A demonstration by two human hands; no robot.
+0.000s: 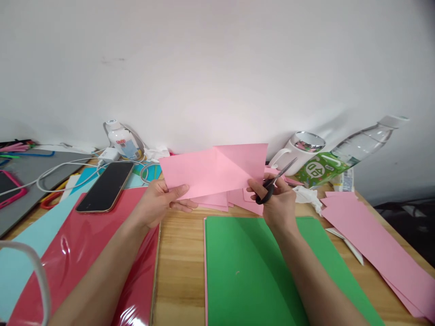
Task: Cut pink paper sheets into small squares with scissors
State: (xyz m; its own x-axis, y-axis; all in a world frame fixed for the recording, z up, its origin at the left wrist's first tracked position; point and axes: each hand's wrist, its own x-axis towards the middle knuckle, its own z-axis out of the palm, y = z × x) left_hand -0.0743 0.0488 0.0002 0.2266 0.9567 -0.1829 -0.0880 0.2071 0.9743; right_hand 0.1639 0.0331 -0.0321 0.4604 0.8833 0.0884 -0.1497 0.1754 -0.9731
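Observation:
I hold a folded pink paper sheet (212, 171) up above the wooden desk (180, 262). My left hand (163, 199) pinches its lower left edge, thumb on top and fingers beneath. My right hand (277, 199) grips black-handled scissors (273, 183) and also pinches the sheet's lower right edge. The scissor blades point up and to the right, away from the paper. More pink pieces (231, 199) lie on the desk just under the held sheet.
A green sheet (251, 271) lies in front of me, red glossy sheets (78, 253) and a phone (106, 185) to the left. Pink strips (374, 244) lie at right. A white mug (299, 151), a plastic bottle (350, 156), a charger with cable (108, 155) and a small bottle (122, 140) stand by the wall.

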